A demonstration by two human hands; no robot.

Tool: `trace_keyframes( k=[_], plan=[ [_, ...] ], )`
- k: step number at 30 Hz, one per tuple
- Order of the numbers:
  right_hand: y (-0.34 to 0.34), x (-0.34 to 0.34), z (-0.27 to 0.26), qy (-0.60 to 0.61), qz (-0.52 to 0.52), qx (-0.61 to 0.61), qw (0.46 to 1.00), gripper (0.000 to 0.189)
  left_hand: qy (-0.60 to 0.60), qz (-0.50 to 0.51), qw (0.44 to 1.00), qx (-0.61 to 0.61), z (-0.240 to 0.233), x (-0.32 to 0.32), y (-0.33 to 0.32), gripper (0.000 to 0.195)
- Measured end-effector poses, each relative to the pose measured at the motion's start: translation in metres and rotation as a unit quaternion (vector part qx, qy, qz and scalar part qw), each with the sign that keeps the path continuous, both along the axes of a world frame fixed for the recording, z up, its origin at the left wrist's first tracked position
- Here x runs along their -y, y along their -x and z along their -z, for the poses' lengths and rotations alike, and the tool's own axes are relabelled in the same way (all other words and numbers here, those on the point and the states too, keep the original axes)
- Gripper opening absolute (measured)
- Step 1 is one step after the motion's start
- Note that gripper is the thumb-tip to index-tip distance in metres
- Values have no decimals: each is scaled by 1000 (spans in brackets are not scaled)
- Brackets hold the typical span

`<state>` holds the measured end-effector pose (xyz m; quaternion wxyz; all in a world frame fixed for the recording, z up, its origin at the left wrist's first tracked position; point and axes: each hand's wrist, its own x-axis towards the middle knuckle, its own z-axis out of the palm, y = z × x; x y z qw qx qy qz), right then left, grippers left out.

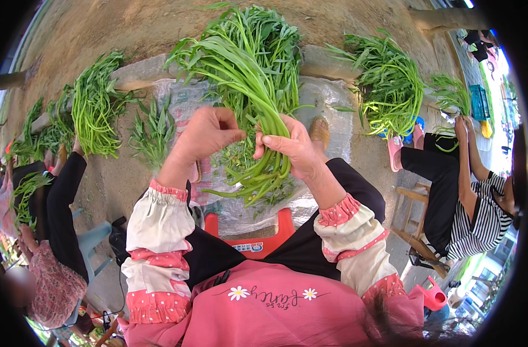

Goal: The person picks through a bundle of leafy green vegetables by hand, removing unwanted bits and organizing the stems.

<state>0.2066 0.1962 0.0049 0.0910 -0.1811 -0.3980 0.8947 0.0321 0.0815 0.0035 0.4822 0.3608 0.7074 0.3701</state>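
My right hand grips a thick bundle of water spinach near its cut ends. The leaves point away from me and the pale stem ends hang below the fist. Just left of the bundle is my left hand, fingers curled and thumb pressed to the forefinger. I see nothing clearly held there. Behind the bundle, a large heap of the same greens rests on a plastic woven sheet. Trimmed bits of leaf and stem lie scattered on the sheet below my hands.
A smaller pile of greens lies to the left. A red plastic stool is between my legs. People sit on both sides, with heaps of greens at left and more greens at right. A concrete kerb runs behind.
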Motion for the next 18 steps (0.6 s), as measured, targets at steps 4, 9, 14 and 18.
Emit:
trace_keyframes(
  k=[4,9,14,18],
  plan=[
    [1,0,0,-1,-1,-1,1000,24,-9,122,992,6,6,4,-6,9],
    [0,0,2,-4,0,-3,1000,24,-19,9,999,25,3,0,-5,15],
    [0,0,0,-10,0,6,1000,24,-64,-97,977,181,-14,-4,-3,20],
    [1,1,0,-11,2,12,1000,24,-98,-107,972,184,-17,-4,-7,18]
  ],
)
